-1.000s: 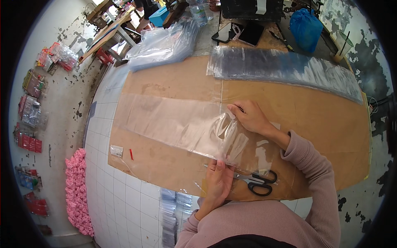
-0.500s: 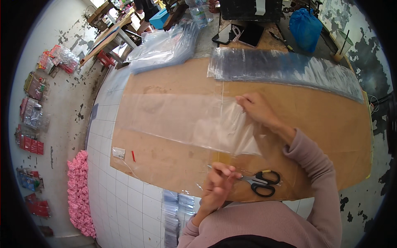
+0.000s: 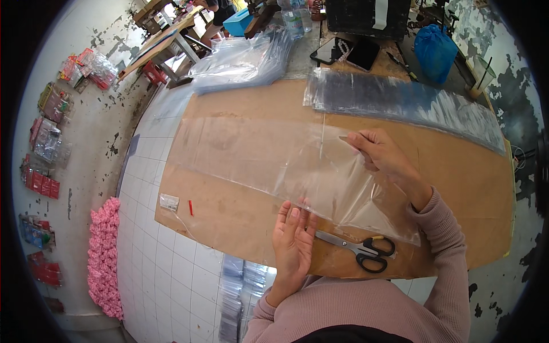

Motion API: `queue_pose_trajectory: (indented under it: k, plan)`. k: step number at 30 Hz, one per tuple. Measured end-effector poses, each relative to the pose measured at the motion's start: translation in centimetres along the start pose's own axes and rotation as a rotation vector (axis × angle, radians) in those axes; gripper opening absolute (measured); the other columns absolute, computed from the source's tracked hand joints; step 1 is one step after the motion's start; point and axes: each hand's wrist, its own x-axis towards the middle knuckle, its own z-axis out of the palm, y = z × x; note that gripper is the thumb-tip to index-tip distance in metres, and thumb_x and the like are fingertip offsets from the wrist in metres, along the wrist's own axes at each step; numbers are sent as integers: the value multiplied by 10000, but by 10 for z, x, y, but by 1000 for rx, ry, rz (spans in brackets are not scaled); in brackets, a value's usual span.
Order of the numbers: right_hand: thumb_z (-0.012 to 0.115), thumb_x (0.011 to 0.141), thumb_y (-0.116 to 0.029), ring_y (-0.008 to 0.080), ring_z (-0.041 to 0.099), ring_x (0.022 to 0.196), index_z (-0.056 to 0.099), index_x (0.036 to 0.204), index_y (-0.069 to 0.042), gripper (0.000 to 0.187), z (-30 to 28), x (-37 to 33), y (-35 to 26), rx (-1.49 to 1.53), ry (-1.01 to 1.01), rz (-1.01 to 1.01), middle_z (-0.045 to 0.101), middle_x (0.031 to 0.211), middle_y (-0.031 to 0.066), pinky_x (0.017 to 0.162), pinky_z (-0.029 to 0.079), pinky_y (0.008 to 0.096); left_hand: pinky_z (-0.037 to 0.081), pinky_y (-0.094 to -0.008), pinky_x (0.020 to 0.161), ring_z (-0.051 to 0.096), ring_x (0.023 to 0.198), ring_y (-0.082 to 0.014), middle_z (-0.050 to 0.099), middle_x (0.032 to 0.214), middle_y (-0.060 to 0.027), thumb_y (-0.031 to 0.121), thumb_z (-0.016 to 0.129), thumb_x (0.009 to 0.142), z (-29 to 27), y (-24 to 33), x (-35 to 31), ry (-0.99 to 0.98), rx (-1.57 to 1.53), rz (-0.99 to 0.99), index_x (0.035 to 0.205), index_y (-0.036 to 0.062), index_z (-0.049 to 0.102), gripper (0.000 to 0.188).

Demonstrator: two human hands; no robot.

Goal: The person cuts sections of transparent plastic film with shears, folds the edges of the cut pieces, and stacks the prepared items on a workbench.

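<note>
A long clear plastic sleeve (image 3: 246,151) lies across the brown board, its right end lifted and creased. My right hand (image 3: 388,155) pinches the upper edge of that raised end between thumb and fingers. Palm up, my left hand (image 3: 294,244) is at the sleeve's lower edge with its fingers apart; some fingertips seem to touch the film or reach just under it. Black-handled scissors (image 3: 372,251) rest on the board, right of my left hand and below the lifted film.
Stacks of clear plastic sleeves (image 3: 400,100) (image 3: 243,63) lie along the board's (image 3: 229,223) far side. Behind them are a phone (image 3: 363,54), a blue bag (image 3: 434,52) and a drink cup (image 3: 480,83). A small red stick (image 3: 191,208) and white packet (image 3: 169,202) lie at left.
My right hand has raised the sleeve's end and drawn it rightward. The left hand has opened from curled fingers and moved up to the sleeve's lower edge, uncovering the scissor blades.
</note>
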Motion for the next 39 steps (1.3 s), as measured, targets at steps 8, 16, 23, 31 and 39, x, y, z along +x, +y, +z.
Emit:
queue_pose_trajectory:
  k: [8, 16, 23, 31, 39]
  plan:
    - [519, 900, -287, 14, 243, 410, 496, 689, -65, 307, -5, 4, 9, -143, 40, -59, 309, 507, -84, 366, 179, 204, 425, -222, 679, 520, 826, -84, 558, 908, -16, 85, 532, 878, -12, -4, 13, -121, -196, -100, 949, 75, 509, 75]
    - [519, 899, -276, 18, 263, 418, 511, 669, -60, 316, -10, 10, 18, -209, 65, -71, 339, 512, -78, 369, 200, 210, 423, -244, 727, 496, 845, -83, 549, 923, 3, 156, 516, 899, -7, -17, 16, -153, -239, -39, 985, 79, 524, 115]
    - [500, 907, -275, 18, 297, 447, 533, 682, -54, 317, -3, 11, 22, -247, 82, -50, 359, 511, -70, 396, 233, 201, 425, -288, 832, 503, 950, -145, 550, 1033, -9, 221, 533, 890, -11, -20, 17, -132, -198, 11, 1019, 88, 533, 186]
    - [479, 915, -280, 18, 334, 492, 542, 704, -32, 332, -35, 25, 23, -118, 396, -141, 412, 520, -50, 435, 266, 201, 349, -403, 968, 511, 843, -135, 517, 817, 12, 255, 494, 906, -8, -8, -6, -605, -104, 145, 926, 120, 492, 136]
    - [463, 910, -251, 68, 377, 471, 501, 606, -41, 371, -58, -4, -32, -603, 543, -377, 437, 534, -28, 433, 290, 235, 442, -272, 561, 388, 439, -86, 339, 504, 30, 282, 450, 925, -68, 30, -9, -534, 290, -145, 828, 84, 458, 220]
